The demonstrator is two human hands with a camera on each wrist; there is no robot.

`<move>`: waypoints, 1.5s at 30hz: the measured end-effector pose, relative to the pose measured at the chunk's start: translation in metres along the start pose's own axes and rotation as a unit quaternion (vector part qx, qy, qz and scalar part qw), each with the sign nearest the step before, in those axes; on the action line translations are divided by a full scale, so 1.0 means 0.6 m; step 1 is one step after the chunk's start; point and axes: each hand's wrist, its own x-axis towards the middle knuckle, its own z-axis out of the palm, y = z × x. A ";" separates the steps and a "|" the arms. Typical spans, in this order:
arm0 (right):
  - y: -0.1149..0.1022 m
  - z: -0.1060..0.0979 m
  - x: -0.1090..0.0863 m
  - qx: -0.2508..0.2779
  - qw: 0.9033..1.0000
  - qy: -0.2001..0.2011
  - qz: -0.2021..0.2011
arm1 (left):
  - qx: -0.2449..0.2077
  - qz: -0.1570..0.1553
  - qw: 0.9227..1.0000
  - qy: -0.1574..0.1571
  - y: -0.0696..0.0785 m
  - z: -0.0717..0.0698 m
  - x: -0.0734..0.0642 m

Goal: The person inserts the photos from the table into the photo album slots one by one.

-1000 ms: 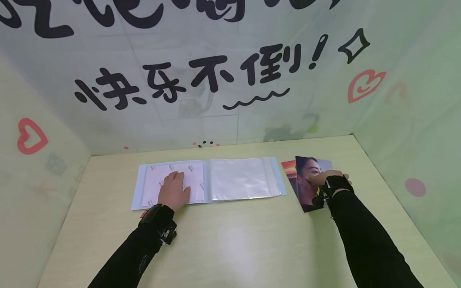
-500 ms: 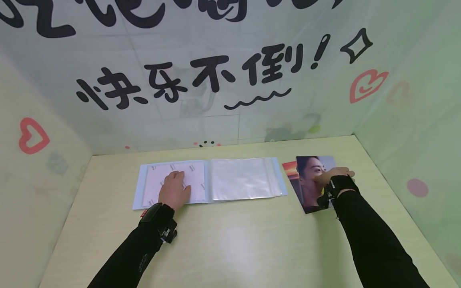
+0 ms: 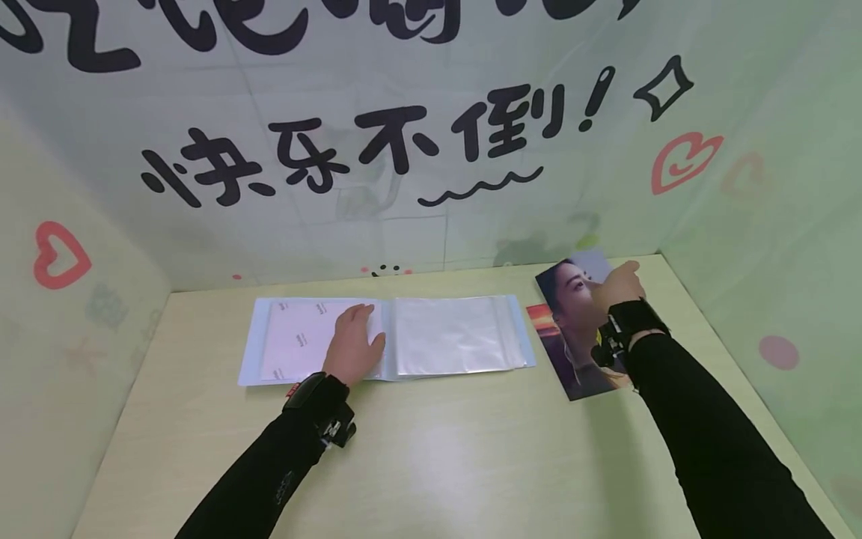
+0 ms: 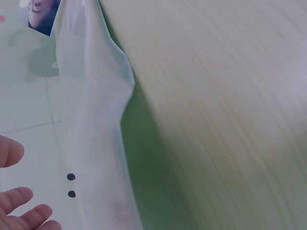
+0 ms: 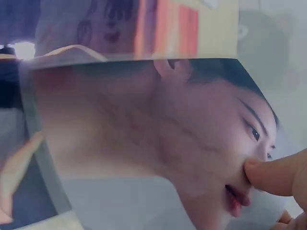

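An open photo album (image 3: 252, 348) with a blue cover lies on the table, showing a printed white sheet (image 3: 296, 329) at left and a clear plastic sleeve (image 3: 447, 337) at right. My left hand (image 3: 353, 348) is over the sheet's right part, near the fold, fingers loosely extended; contact is unclear. In the left wrist view its fingers (image 4: 29, 211) are apart. My right hand (image 3: 616, 288) pinches a portrait photo (image 3: 569, 288), thumb on its face, upper end raised. Beneath lies another photo with an orange sunset (image 3: 542, 318).
The pale wooden table (image 3: 438, 457) ends at a cloth wall (image 3: 303, 239) with black lettering. Another patterned wall (image 3: 774, 284) stands on the right, close to my right hand. Black sleeves and wrist straps cover both forearms.
My right hand has moved up and away, tilting the portrait photo's upper end upward and leftward. My left hand has slid right toward the fold, and the album's left side has shifted slightly.
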 end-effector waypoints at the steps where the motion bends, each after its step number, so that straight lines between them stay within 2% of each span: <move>1: -0.011 -0.001 0.000 -0.009 1.000 0.011 -0.021 | -0.017 -0.001 1.000 -0.007 0.007 0.002 0.002; 4: -0.046 0.003 -0.003 -0.023 0.995 0.039 -0.085 | -0.077 -0.001 0.997 -0.030 0.024 0.006 0.010; 6: -0.074 0.010 -0.012 -0.008 0.991 0.054 -0.122 | -0.125 -0.005 0.991 -0.046 0.034 0.009 0.015; 10: -0.134 0.034 -0.032 0.055 0.980 0.071 -0.178 | -0.224 -0.016 0.972 -0.068 0.057 0.013 0.026; 13: -0.176 0.054 -0.049 0.118 0.969 0.061 -0.208 | -0.278 -0.027 0.957 -0.079 0.074 0.013 0.036; 16: -0.215 0.071 -0.074 0.189 0.959 0.026 -0.208 | -0.319 -0.042 0.944 -0.074 0.086 0.015 0.047; 18: -0.236 0.082 -0.092 0.242 0.951 -0.003 -0.195 | -0.345 -0.047 0.935 -0.060 0.088 0.019 0.054; 22: -0.261 0.104 -0.115 0.341 0.924 -0.042 -0.169 | -0.411 -0.055 0.910 -0.027 0.081 0.022 0.060; 25: -0.268 0.115 -0.128 0.396 0.903 -0.059 -0.158 | -0.447 -0.072 0.891 -0.023 0.072 0.018 0.058; 27: -0.270 0.120 -0.135 0.415 0.894 -0.069 -0.155 | -0.458 -0.080 0.885 -0.028 0.067 0.014 0.056; 31: -0.267 0.119 -0.141 0.426 0.885 -0.103 -0.156 | -0.466 -0.084 0.880 -0.034 0.054 0.000 0.054; 33: -0.265 0.113 -0.139 0.426 0.881 -0.127 -0.160 | -0.457 -0.083 0.885 -0.045 0.044 -0.010 0.053; 36: -0.260 0.099 -0.132 0.435 0.870 -0.160 -0.169 | -0.428 -0.082 0.897 -0.081 0.029 -0.031 0.052; 39: -0.255 0.084 -0.123 0.441 0.858 -0.190 -0.185 | -0.371 -0.064 0.917 -0.133 0.019 -0.054 0.052; 40: -0.253 0.080 -0.120 0.437 0.855 -0.202 -0.195 | -0.355 -0.058 0.921 -0.149 0.018 -0.061 0.052; 43: -0.247 0.072 -0.113 0.399 0.858 -0.237 -0.222 | -0.285 -0.023 0.939 -0.194 0.018 -0.083 0.054; 45: -0.244 0.072 -0.110 0.359 0.865 -0.257 -0.238 | -0.244 0.002 0.945 -0.219 0.023 -0.093 0.056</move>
